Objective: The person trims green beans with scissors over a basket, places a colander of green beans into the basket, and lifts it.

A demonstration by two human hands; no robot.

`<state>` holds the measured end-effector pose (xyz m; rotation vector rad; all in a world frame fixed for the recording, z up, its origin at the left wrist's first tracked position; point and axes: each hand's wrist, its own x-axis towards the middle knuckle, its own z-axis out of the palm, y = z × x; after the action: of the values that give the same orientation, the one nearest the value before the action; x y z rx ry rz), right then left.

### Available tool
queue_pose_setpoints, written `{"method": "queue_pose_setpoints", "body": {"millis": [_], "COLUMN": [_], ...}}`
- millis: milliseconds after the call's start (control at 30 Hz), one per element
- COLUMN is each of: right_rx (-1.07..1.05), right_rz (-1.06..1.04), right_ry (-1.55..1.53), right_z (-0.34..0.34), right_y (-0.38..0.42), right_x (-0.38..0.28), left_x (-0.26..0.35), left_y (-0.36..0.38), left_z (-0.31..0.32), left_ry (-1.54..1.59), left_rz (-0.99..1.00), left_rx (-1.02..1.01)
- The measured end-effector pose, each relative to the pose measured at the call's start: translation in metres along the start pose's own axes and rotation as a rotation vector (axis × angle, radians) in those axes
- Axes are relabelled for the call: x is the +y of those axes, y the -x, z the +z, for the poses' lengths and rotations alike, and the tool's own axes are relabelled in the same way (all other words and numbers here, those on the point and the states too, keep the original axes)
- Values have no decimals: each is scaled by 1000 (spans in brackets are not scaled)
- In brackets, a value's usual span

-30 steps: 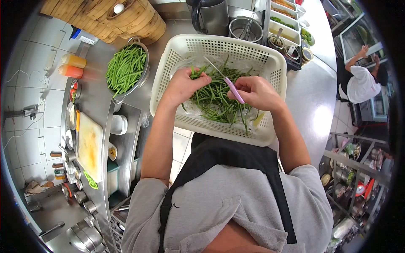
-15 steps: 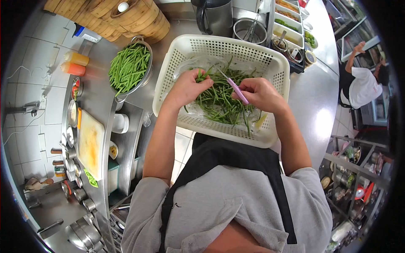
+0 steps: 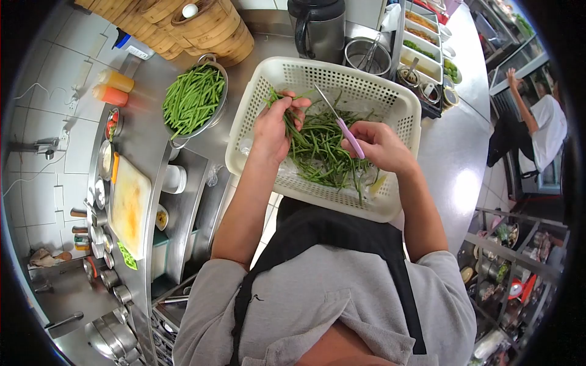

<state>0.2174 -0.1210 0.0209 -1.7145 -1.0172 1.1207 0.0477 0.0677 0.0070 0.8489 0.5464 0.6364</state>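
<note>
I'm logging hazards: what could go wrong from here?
The pink-handled metal cutting tool in the right hand has its bare blade close to the left hand, so a slip might nick the fingers. Thin green beans jut from the left hand's grip and could drop. Floor tiles show by the near edge of the off-white perforated plastic basket; it may overhang the steel counter and tip if pressed.

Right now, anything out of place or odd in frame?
One oddity: a yellowish piece lies in the near right corner of the basket, unlike the green beans beside it; can't tell what it is. No obvious spills.
</note>
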Motion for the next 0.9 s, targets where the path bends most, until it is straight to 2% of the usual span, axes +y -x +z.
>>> {"method": "queue_pose_setpoints", "body": {"millis": [67, 333, 633, 900], "right_rx": [-5, -36, -34, 159], "right_rz": [-8, -12, -7, -53], "right_ry": [-22, -118, -105, -69], "right_z": [1, 0, -1, 0], "right_y": [0, 1, 1, 0], "right_x": [0, -1, -4, -5], "left_x": [-2, -6, -3, 18], "left_y": [1, 13, 19, -13], "left_z": [2, 15, 22, -13], "left_ry": [20, -251, -289, -501], "left_rz": [2, 51, 32, 130], "left_rx": [-8, -19, -20, 74]}}
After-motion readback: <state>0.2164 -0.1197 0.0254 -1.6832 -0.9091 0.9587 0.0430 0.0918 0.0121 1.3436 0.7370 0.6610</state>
